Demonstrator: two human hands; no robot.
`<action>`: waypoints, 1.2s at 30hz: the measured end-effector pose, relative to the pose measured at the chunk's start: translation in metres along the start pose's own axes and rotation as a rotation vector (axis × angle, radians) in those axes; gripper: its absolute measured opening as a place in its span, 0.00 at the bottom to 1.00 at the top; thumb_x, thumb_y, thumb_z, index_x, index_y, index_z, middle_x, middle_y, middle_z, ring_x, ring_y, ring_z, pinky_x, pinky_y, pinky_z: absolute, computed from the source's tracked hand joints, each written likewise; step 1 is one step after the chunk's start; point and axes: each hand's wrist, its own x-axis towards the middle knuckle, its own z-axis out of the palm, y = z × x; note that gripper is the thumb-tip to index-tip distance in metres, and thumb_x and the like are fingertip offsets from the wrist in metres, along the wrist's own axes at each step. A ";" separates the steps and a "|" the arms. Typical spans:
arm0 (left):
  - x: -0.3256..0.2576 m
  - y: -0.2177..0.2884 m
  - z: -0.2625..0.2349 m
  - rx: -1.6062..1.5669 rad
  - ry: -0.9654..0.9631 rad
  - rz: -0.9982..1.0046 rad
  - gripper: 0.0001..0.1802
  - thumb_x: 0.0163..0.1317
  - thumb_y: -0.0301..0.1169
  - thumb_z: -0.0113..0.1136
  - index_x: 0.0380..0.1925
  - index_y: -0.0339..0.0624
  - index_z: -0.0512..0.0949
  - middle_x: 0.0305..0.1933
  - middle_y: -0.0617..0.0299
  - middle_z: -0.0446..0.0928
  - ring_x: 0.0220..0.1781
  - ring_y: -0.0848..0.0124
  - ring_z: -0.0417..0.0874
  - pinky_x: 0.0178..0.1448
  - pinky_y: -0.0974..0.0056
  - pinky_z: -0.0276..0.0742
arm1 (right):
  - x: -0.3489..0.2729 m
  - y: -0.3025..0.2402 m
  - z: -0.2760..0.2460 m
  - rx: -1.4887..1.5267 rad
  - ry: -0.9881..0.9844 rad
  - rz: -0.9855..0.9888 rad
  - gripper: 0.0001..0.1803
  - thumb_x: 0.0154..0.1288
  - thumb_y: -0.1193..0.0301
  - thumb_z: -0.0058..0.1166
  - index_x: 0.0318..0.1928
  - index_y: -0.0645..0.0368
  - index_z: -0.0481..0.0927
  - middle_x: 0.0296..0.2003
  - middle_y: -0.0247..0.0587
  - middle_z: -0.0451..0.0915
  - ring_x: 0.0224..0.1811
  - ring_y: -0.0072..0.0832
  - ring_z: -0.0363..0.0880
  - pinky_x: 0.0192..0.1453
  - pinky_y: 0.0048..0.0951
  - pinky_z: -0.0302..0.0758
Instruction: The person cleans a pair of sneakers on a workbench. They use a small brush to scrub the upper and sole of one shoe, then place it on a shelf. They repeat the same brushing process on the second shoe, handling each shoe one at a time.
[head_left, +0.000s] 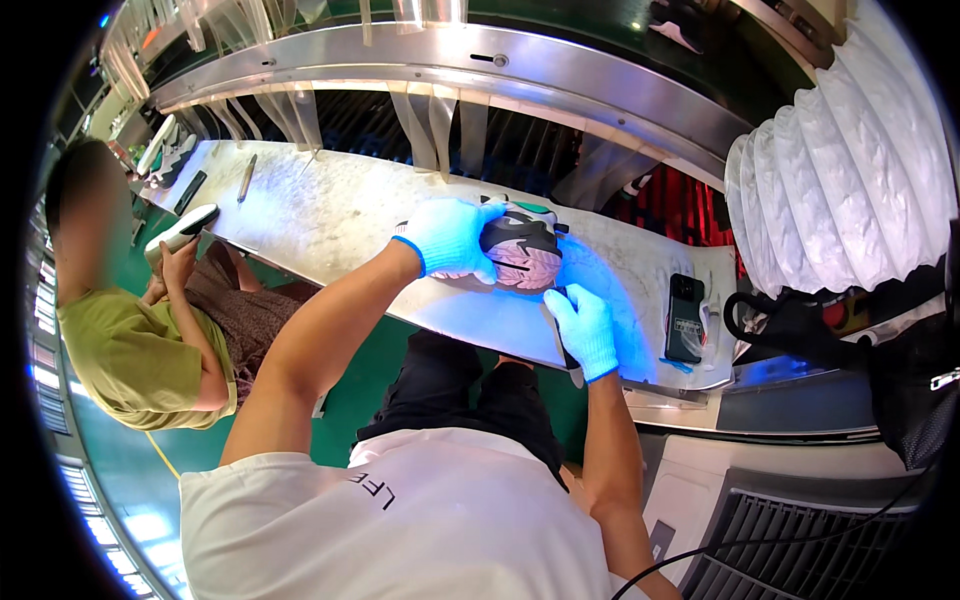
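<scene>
A sneaker [525, 258] with a pink tread and black, white and green parts rests tilted on the white worktable [330, 200]. Spread over it is my left hand [450, 238] in a glove lit blue, fingers and thumb gripping the shoe. Just to the right and nearer to me, my right hand [585, 330], also gloved, is closed around a slim dark tool [563, 345]. Its kind does not show, as the fingers cover part of it. The tool lies at the table's near edge, close to the shoe.
A dark phone [685, 318] lies at the table's right end. Above it hangs a ribbed white duct [840, 170]. A metal rail [430, 55] with clear strips runs behind. Leftward lie a pen-like tool [247, 180] and a black bar [190, 193]; a co-worker [140, 340] holds another shoe [182, 229].
</scene>
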 end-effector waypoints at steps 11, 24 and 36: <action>-0.024 -0.012 0.075 0.051 0.634 0.276 0.52 0.44 0.46 0.85 0.73 0.43 0.77 0.72 0.45 0.81 0.71 0.43 0.84 0.73 0.44 0.82 | 0.019 0.022 -0.044 -0.475 0.425 -0.158 0.38 0.69 0.52 0.76 0.70 0.63 0.82 0.67 0.63 0.84 0.65 0.60 0.85 0.71 0.54 0.80; -0.077 -0.075 0.070 -0.589 0.892 0.485 0.50 0.49 0.38 0.91 0.73 0.35 0.79 0.71 0.44 0.84 0.71 0.49 0.87 0.74 0.49 0.83 | -0.035 -0.041 0.058 1.288 0.041 0.205 0.37 0.68 0.76 0.64 0.77 0.68 0.74 0.66 0.49 0.85 0.65 0.45 0.88 0.71 0.49 0.88; -0.045 -0.120 0.118 -0.362 0.769 -0.079 0.21 0.56 0.44 0.81 0.46 0.46 0.90 0.54 0.55 0.89 0.61 0.49 0.87 0.68 0.47 0.84 | 0.148 -0.292 -0.128 0.413 0.927 -0.728 0.27 0.76 0.78 0.68 0.72 0.75 0.81 0.60 0.46 0.89 0.58 0.30 0.86 0.65 0.35 0.83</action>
